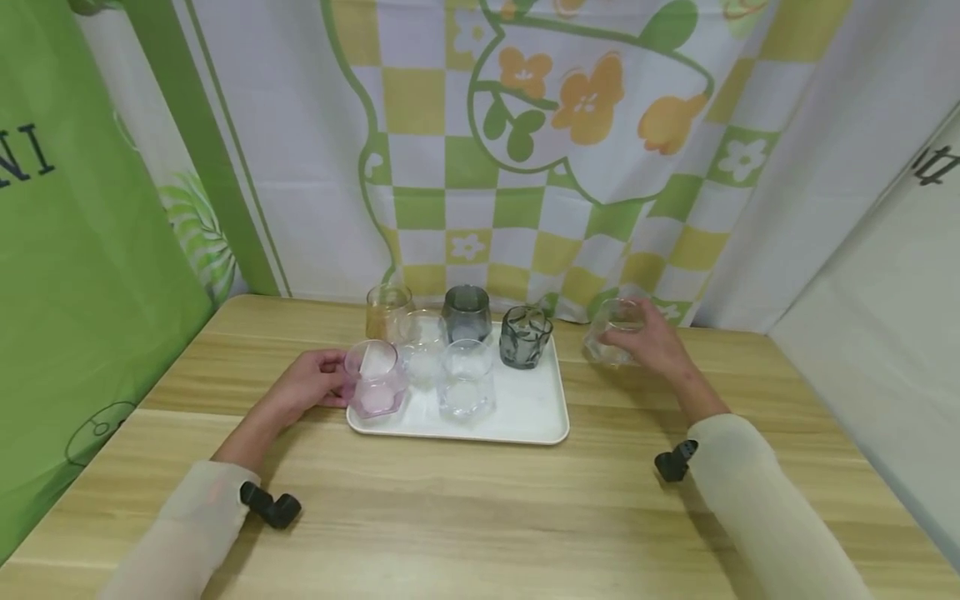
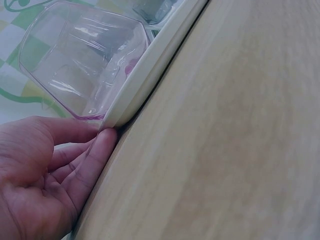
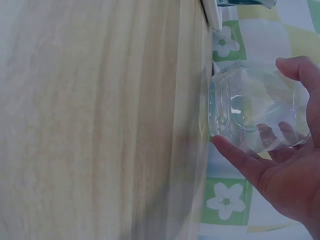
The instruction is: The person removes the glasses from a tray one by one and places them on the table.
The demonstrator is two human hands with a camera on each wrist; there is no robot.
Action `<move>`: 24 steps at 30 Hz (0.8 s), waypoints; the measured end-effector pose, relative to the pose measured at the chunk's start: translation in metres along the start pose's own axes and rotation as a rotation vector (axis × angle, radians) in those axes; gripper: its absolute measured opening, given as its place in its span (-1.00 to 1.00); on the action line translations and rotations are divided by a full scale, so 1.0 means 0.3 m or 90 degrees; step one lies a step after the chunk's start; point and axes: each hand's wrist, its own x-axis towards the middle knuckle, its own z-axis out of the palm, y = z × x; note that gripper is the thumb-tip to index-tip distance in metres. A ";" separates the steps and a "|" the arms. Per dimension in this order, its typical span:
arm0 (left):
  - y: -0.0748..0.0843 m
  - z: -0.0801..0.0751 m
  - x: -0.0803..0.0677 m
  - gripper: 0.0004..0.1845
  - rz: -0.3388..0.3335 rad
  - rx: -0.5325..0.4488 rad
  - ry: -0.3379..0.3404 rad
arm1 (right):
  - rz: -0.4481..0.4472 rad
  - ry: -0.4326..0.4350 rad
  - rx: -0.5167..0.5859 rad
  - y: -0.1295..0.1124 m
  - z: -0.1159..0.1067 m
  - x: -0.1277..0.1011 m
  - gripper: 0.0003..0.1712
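1. Holding a clear glass [image 1: 613, 332], the right hand [image 1: 651, 342] has its fingers and thumb curled round the glass's wall; the right wrist view shows the clear glass [image 3: 252, 107] cupped between thumb and fingers [image 3: 295, 70].
2. That glass sits off the tray, just beyond its far right corner, and seems to stand upright on the wooden surface [image 1: 480, 508] – whether its base touches the wood cannot be told.
3. From the right hand, the white tray [image 1: 525, 417] lies to the left; the free stretch of tray floor is its right half, near the dark green glass [image 1: 525, 336]. The right hand is far nearer that spot than the left.
4. The left hand [image 1: 307, 385] rests at the tray's left edge with fingers loosely bent, touching the pink glass [image 1: 375, 379]; in the left wrist view the fingertips [image 2: 102, 142] meet the tray rim [image 2: 150, 65] just below the pink glass [image 2: 82, 55]. It does not look wrapped round anything – more a steadying touch.
5. On the tray stand an amber glass [image 1: 386, 308], a smoky grey glass [image 1: 467, 312], and two clear ones [image 1: 467, 379] beside the pink.
6. A checked cloth with flowers [image 1: 570, 100] hangs behind the surface.
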 end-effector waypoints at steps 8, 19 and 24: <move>-0.005 -0.001 0.004 -0.53 0.006 -0.003 -0.003 | 0.020 -0.005 0.004 0.021 0.006 0.012 0.10; -0.003 -0.003 0.003 -0.53 0.001 -0.001 0.000 | 0.037 -0.031 0.042 0.034 0.004 0.020 0.13; -0.005 -0.003 0.002 -0.53 0.003 -0.004 0.000 | 0.032 -0.041 0.041 0.040 0.002 0.022 0.15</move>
